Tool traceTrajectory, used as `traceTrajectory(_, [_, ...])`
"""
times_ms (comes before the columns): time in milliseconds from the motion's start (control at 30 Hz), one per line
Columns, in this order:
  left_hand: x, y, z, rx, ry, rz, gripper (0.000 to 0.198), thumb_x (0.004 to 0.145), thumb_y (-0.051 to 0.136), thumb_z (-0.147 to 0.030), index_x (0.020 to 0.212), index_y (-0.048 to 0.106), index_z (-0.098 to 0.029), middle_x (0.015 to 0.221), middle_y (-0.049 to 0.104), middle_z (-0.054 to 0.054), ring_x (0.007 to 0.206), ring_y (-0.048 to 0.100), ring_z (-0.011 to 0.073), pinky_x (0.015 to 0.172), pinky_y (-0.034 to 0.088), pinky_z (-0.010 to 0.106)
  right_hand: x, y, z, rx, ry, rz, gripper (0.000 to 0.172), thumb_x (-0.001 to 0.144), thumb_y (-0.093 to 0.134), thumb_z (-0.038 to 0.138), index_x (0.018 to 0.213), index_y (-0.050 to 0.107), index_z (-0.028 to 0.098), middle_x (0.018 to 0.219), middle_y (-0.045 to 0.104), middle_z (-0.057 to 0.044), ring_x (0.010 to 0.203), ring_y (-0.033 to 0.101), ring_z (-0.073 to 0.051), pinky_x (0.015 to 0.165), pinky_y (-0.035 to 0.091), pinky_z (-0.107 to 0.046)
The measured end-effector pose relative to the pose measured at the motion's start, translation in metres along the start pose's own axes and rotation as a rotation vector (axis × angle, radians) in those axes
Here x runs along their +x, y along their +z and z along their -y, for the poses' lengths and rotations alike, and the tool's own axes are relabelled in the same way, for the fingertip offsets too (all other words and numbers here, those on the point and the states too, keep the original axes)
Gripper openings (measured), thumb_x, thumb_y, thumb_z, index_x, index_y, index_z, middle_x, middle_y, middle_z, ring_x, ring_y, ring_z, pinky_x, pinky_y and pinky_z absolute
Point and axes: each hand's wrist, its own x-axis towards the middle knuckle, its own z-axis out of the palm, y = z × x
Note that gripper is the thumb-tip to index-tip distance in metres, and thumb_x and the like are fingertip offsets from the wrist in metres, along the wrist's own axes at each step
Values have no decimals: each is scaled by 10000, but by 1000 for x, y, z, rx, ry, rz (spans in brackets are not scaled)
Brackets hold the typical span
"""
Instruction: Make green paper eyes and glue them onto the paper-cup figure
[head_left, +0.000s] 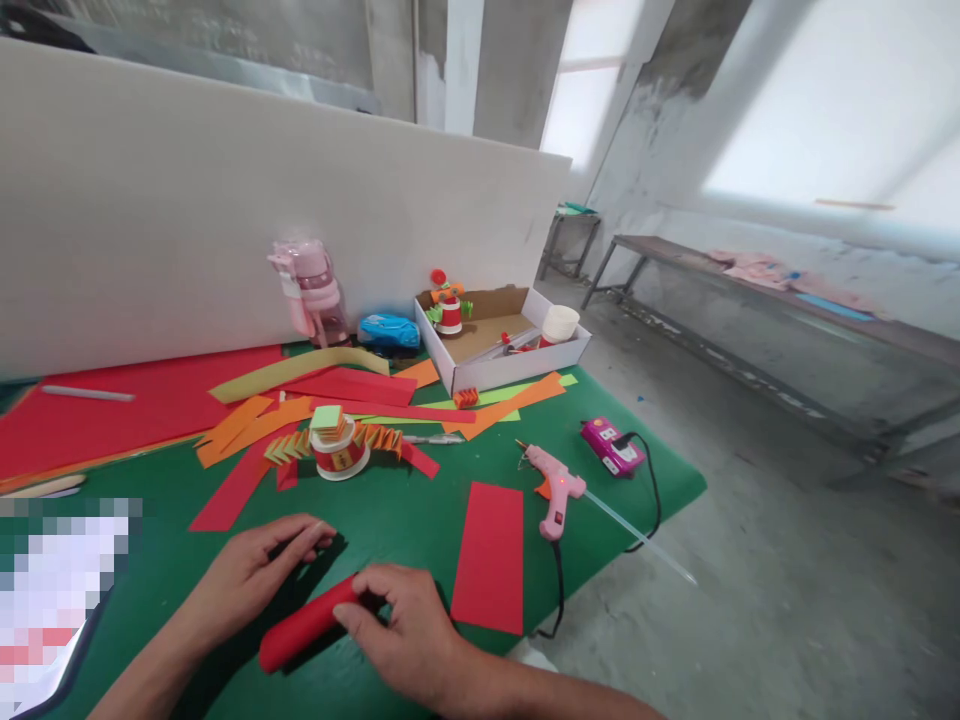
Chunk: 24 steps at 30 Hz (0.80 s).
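Observation:
A red paper roll [304,628] lies slanted above the green table, and my right hand [416,625] grips its far right end between thumb and fingers. My left hand [262,568] is beside the roll on its far left side, apart from it, fingers stretched forward and loosely bent with nothing seen in them. To the right of my right hand lies a flat red paper rectangle [491,558]. Beyond my left hand stands a paper cup figure [341,447] with folded orange and yellow-green paper arms and a square folded stack on top.
A pink glue gun [556,485] with a long clear stick lies near the right edge, beside a purple power strip [613,446]. Coloured paper strips [345,385] cover the back. A white box [517,372] holds another cup figure. A pink bottle [311,290] stands by the white board.

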Motion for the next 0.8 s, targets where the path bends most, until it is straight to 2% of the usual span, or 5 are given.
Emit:
traceTrajectory(233, [0,1,0,-1,15,18,592,769,498,-762,798,760,-231,845,777,50,744,712,210,706,572,255,0,2,0,11,38,-23,93,830,633,250,758,621,192,677,556,46,628,470,-103,563,353,-193])
traceTrajectory(367, [0,1,0,9,18,13,604,766,491,-774,786,757,-232,814,775,47,719,706,206,696,573,258,-1,1,0,-13,0,-13,328,944,490,336,659,559,189,616,493,40,603,442,-104,576,354,-209])
traceTrajectory(533, [0,0,-1,6,8,-3,614,739,501,-794,782,759,-239,827,777,48,723,712,212,694,580,266,-1,0,0,-15,24,-23,216,839,653,348,697,598,196,662,549,41,629,465,-109,593,367,-208])
traceTrajectory(633, [0,-1,0,18,2,-1,610,737,503,-792,779,760,-241,823,777,45,720,714,210,694,580,261,-1,0,-1,1,21,-9,309,920,535,367,673,582,189,631,514,38,609,444,-104,581,354,-209])
traceTrajectory(800, [1,-1,1,30,19,8,582,754,505,-769,789,762,-248,841,780,39,739,718,211,699,579,255,-2,0,-2,6,8,-19,258,879,610,362,693,606,184,648,549,39,621,467,-104,585,362,-204])
